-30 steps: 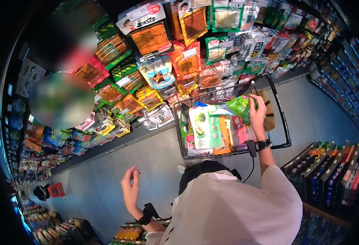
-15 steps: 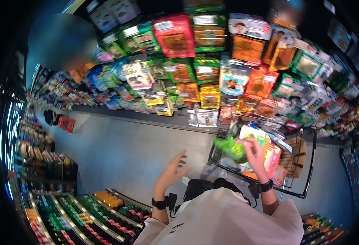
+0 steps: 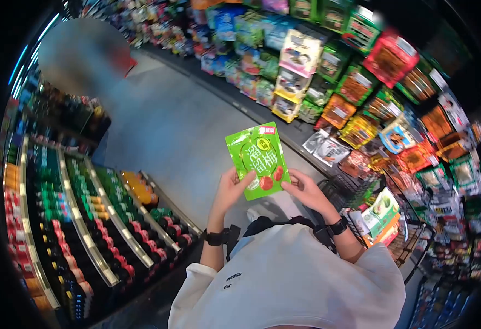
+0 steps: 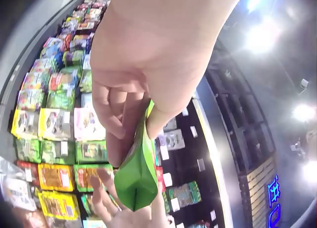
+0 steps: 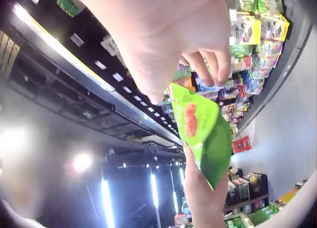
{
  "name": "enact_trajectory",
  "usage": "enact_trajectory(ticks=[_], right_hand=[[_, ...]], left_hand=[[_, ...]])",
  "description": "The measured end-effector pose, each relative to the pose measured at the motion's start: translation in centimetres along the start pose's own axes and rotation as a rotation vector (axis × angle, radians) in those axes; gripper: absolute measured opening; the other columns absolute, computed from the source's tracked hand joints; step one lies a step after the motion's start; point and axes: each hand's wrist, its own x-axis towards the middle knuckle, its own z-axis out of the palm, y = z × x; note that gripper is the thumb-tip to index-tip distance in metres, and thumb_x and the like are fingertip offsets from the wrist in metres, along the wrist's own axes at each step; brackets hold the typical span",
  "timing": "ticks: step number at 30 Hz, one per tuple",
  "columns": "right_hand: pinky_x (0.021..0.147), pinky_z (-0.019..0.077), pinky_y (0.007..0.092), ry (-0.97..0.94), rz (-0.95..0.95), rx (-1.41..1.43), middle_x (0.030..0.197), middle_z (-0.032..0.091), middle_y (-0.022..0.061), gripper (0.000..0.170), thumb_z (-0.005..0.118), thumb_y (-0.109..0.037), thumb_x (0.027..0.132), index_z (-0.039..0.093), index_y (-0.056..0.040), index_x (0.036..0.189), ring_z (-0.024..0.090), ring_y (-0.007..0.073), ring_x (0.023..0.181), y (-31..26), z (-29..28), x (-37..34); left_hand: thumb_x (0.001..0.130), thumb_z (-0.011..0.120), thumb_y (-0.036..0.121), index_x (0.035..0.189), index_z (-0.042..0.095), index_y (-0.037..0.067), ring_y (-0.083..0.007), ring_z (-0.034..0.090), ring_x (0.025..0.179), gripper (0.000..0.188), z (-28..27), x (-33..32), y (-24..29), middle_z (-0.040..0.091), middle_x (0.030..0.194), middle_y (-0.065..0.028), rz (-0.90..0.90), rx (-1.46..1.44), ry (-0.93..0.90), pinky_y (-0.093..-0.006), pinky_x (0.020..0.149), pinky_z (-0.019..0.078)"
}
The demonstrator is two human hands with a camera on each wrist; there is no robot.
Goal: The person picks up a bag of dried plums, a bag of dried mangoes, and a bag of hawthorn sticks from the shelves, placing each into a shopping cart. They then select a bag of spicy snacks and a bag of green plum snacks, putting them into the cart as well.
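Observation:
In front of the body, a bright green packet of preserved plums (image 3: pixel 258 159) is held up with its printed front facing the head camera. My left hand (image 3: pixel 230 189) grips its lower left edge, thumb across the front and fingers behind. At the lower right corner my right hand (image 3: pixel 306 191) pinches the edge, its thumb by the printed red plums. The left wrist view shows the packet's green bottom fold (image 4: pixel 136 188) below the left thumb. From the right wrist, the packet (image 5: pixel 198 119) appears bent, with the left hand (image 5: pixel 205 193) on its far side.
A black wire shopping cart (image 3: pixel 416 241) stands at my right, holding several packages, among them a white and green bag (image 3: pixel 380 211). Racks of hanging snack packets (image 3: pixel 355 88) run along the far side. Bottle shelves (image 3: pixel 98 219) stand at left, with grey floor (image 3: pixel 185 115) between.
The green packet has come up out of the cart in my right hand and moved left, before the body. My left hand has joined on it. The view has turned left along the aisle.

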Motion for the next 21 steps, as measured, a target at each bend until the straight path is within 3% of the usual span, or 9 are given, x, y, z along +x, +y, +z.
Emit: enact_trajectory(ticks=[3, 6, 9, 12, 13, 16, 18, 19, 21], right_hand=[[0.088, 0.0555, 0.0305, -0.071, 0.012, 0.064, 0.117, 0.069, 0.0116, 0.036, 0.061, -0.008, 0.103, 0.05, 0.0019, 0.135, 0.07, 0.0171, 0.096, -0.2, 4.4, 3.8], [0.084, 0.055, 0.0295, -0.112, -0.017, -0.01, 0.113, 0.071, 0.0097, 0.033, 0.064, -0.01, 0.102, 0.054, 0.0012, 0.131, 0.07, 0.0141, 0.092, 0.0, 6.2, 7.2], [0.076, 0.0522, 0.0283, -0.085, -0.064, -0.143, 0.099, 0.07, 0.0068, 0.027, 0.068, -0.013, 0.1, 0.058, -0.0004, 0.121, 0.068, 0.0103, 0.085, 0.4, 7.4, 10.9], [0.072, 0.0513, 0.0284, -0.133, -0.161, -0.267, 0.083, 0.064, 0.0033, 0.022, 0.068, -0.014, 0.1, 0.058, -0.0012, 0.115, 0.068, 0.0098, 0.083, 1.4, 7.4, 15.5], [0.07, 0.0509, 0.0279, -0.148, -0.22, -0.322, 0.073, 0.055, 0.0005, 0.02, 0.068, -0.013, 0.099, 0.056, -0.0013, 0.111, 0.068, 0.0101, 0.081, 1.9, 7.3, 17.2], [0.073, 0.0507, 0.0297, -0.293, -0.121, -0.193, 0.073, 0.055, 0.0021, 0.022, 0.069, -0.016, 0.099, 0.055, -0.002, 0.11, 0.066, 0.0134, 0.08, 0.5, 8.0, 22.0], [0.076, 0.0514, 0.032, -0.323, -0.17, -0.404, 0.076, 0.059, 0.0052, 0.027, 0.069, -0.02, 0.1, 0.057, -0.0014, 0.114, 0.066, 0.0154, 0.083, 0.1, 7.5, 25.8], [0.081, 0.0536, 0.0341, -0.317, -0.208, -0.286, 0.087, 0.068, 0.0113, 0.034, 0.071, -0.024, 0.098, 0.057, 0.0, 0.118, 0.07, 0.0206, 0.09, -0.9, 7.8, 27.4], [0.085, 0.0548, 0.0359, -0.343, -0.234, -0.34, 0.098, 0.071, 0.0152, 0.041, 0.072, -0.025, 0.096, 0.057, 0.0014, 0.123, 0.071, 0.0247, 0.094, -1.4, 6.6, 31.8]], left_hand=[[0.102, 0.065, 0.012, 0.126, 0.062, -0.004, -0.0073, 0.065, 0.099, 0.029, -4.7, -0.8, 1.0, 0.071, 0.115, -0.0055, 0.011, -0.026, 0.072, -0.0269, 0.085, 0.0543], [0.101, 0.066, 0.011, 0.126, 0.064, -0.003, -0.008, 0.065, 0.099, 0.028, -7.7, -0.9, 2.3, 0.071, 0.116, -0.0056, 0.023, -0.084, 0.078, -0.0273, 0.088, 0.0539], [0.1, 0.068, 0.013, 0.128, 0.061, -0.002, -0.012, 0.065, 0.105, 0.032, -11.1, 0.1, -1.2, 0.07, 0.119, -0.008, 0.054, 0.081, 0.24, -0.0311, 0.091, 0.0537], [0.094, 0.076, 0.011, 0.139, 0.051, 0.0, -0.0175, 0.063, 0.116, 0.053, -13.7, 1.7, -0.8, 0.065, 0.127, -0.0099, 0.04, 0.062, 0.215, -0.0351, 0.1, 0.0504], [0.091, 0.078, 0.01, 0.142, 0.047, 0.001, -0.0188, 0.062, 0.118, 0.06, -14.1, 2.3, -0.2, 0.064, 0.129, -0.0102, 0.074, 0.092, 0.224, -0.0358, 0.102, 0.0493], [0.088, 0.081, 0.007, 0.143, 0.045, 0.001, -0.02, 0.061, 0.121, 0.066, -16.6, 5.1, 0.7, 0.062, 0.133, -0.0105, 0.096, 0.044, 0.29, -0.0371, 0.106, 0.0474], [0.086, 0.082, 0.006, 0.14, 0.05, 0.001, -0.0191, 0.065, 0.113, 0.062, -19.0, 8.3, 1.5, 0.066, 0.126, -0.0095, 0.071, 0.052, 0.274, -0.0356, 0.101, 0.0513], [0.086, 0.082, 0.007, 0.137, 0.053, 0.001, -0.0184, 0.067, 0.109, 0.059, -20.0, 9.8, 2.5, 0.069, 0.121, -0.0089, 0.062, 0.069, 0.263, -0.0351, 0.098, 0.0528], [0.085, 0.084, 0.009, 0.13, 0.06, 0.001, -0.0168, 0.07, 0.102, 0.051, -22.1, 13.0, 3.7, 0.073, 0.112, -0.0077, 0.057, 0.238, 0.23, -0.0342, 0.091, 0.0552]])
